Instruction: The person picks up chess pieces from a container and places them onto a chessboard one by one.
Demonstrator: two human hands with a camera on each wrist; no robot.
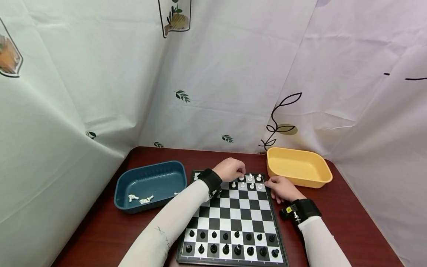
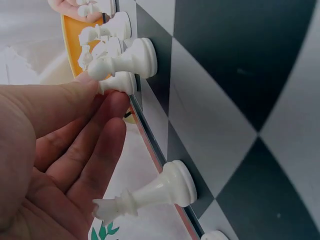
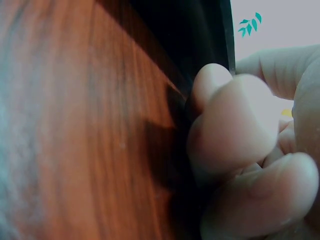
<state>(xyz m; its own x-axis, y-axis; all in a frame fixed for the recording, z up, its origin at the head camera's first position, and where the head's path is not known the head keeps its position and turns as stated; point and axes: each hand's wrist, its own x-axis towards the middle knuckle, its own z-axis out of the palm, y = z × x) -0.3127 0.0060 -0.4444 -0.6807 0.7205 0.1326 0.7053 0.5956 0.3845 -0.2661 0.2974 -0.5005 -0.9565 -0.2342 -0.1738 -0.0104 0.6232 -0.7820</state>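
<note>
The table (image 1: 350,222) looks like dark red wood, smooth and a bit shiny. The chess board (image 1: 233,215) is flat and smooth, with glossy black and white squares and a thin dark rim. The white pieces (image 2: 125,60) look like shiny plastic, and so do the black pieces (image 1: 230,243) on the near side. The blue tray (image 1: 150,178) on the left and the yellow tray (image 1: 297,167) on the right look like smooth, matt plastic. The sheets (image 1: 233,74) hanging behind look like thin, soft, crinkly plastic cloth. The sleeves (image 1: 173,222) look like soft white cloth.
</note>
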